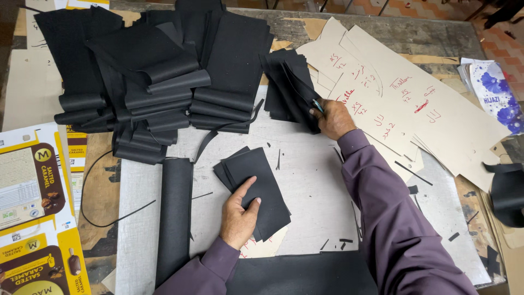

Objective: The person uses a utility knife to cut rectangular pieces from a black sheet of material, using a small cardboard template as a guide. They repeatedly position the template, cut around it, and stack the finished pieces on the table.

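Left hand [238,216] lies flat, fingers spread, pinning thin floppy black fabric pieces [256,188] on the desk [305,180]; right hand [332,117], ahead, is closed on scissors [317,105] by a limp stack [289,87]; best lifted by edges.

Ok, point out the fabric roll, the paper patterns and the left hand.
fabric roll [174,218]: head view, mid-length.
paper patterns [436,125]: head view, top sheet's bare middle.
left hand [239,216]: head view, back of hand.
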Tool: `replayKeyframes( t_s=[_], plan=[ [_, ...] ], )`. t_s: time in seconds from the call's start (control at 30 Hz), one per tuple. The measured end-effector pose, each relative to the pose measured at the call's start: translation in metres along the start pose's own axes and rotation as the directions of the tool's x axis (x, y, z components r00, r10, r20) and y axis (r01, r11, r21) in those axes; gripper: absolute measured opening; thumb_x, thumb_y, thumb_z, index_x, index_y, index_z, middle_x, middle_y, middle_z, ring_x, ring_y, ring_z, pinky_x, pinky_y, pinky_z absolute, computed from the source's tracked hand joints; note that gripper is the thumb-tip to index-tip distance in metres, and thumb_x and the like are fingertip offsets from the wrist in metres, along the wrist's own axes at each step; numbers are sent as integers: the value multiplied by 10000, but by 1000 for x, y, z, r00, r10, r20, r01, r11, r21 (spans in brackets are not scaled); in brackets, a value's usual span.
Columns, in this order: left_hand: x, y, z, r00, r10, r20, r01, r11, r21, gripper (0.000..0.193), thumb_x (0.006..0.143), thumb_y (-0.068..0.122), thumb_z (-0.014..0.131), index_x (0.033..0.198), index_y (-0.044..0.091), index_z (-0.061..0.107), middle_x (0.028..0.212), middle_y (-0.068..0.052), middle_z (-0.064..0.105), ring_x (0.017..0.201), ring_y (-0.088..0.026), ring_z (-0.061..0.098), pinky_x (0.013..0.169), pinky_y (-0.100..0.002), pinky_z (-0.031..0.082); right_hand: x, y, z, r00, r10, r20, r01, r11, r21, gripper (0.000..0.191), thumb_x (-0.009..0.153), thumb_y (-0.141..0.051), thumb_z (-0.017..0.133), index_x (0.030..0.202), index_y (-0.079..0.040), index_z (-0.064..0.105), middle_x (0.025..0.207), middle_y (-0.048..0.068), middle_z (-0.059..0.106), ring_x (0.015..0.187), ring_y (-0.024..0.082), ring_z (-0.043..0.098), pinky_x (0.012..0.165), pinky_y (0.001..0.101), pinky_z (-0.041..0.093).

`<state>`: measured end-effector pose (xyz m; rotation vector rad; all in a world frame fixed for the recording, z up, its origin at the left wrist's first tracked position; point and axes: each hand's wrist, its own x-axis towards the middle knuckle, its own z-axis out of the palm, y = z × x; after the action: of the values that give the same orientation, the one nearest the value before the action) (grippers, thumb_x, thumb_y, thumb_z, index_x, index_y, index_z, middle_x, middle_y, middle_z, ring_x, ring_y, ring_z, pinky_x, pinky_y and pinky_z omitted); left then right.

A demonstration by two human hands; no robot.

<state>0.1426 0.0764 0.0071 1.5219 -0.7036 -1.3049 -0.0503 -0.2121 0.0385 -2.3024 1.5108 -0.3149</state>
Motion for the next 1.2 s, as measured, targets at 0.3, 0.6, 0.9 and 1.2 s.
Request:
replayKeyframes(
  t_s=[0.3, 0.6, 0.9, 1.2],
  plan=[
    [4, -10, 4, 987, 158, -3, -158, 984, 78, 551, 892, -4, 647, 1422, 131, 583, 1146, -110, 753, 410, -13, 451, 390, -213, 443, -29, -16, 24, 890, -280, -360, 304, 953, 10, 310, 881, -36, 658, 1188, -65, 685, 1118, 154, 757, 1000, 368, 712, 816, 422, 572],
    [2, -6, 5, 989, 147, -3, -145, 977, 154, 579, 868, 19, 679, 1423, 145, 576, 1250, -164, 701, 424, -25, 489, 408, -220, 489, -45, -53, 40, 983, -150, -109, 94, 908, -408, 462, 777, -452, 809, 1015, -56, 778, 1079, 149, 724, 879, 289, 731, 691, 406, 608],
    [2, -10, 0, 984, 175, 29, -177, 981, 82, 567, 871, 58, 700, 1419, 127, 571, 1396, -172, 633, 742, -106, 676, 612, -232, 586, -32, -31, 54, 969, -196, -149, 115, 895, -430, 197, 797, -224, 771, 949, -99, 773, 954, 124, 744, 801, 319, 726, 722, 428, 589],
    [11, -20, -3, 973, 231, 22, -232, 970, 78, 545, 927, 372, 676, 1358, 41, 644, 1421, -217, 627, 1389, -296, 551, 1160, -392, 409, -46, -42, -52, 721, -571, -391, 429, 812, -395, 379, 860, 101, 644, 1174, -85, 746, 1038, 87, 761, 875, 248, 744, 726, 349, 610]
  ],
)
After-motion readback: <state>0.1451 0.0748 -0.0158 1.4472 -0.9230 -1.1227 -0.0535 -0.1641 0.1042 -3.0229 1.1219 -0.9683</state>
